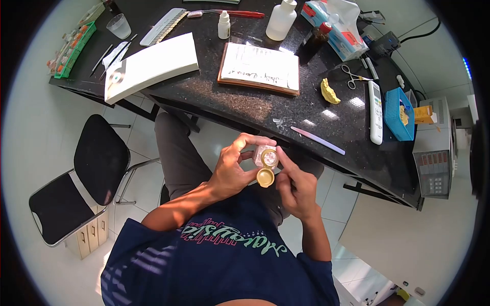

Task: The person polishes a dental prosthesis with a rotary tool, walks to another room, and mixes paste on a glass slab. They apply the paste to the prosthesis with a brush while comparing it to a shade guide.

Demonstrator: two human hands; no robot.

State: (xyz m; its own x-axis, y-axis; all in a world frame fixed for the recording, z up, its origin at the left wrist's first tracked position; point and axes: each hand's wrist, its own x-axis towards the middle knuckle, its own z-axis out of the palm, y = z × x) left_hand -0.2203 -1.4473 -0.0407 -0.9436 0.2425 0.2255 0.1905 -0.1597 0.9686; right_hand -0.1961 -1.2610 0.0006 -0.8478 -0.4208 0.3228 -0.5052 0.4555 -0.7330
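A small pinkish jar (267, 156) with its gold flip lid (265, 177) hanging open is held above my lap, just off the table's front edge. My left hand (234, 166) grips the jar from the left, with fingers behind it and the thumb near the lid. At the jar's right side is my right hand (297, 187), its index finger stretched up against the rim and the other fingers curled. Whitish-pink contents show in the jar's mouth.
The dark table (204, 102) bears a white box (153, 64), a notepad (261, 66), a yellow dental cast (329, 92), a nail file (317, 141), scissors-like forceps (352, 76), bottles (280, 20), a white remote (375, 112) and a blue basket (398, 115). A black chair (102, 158) stands at left.
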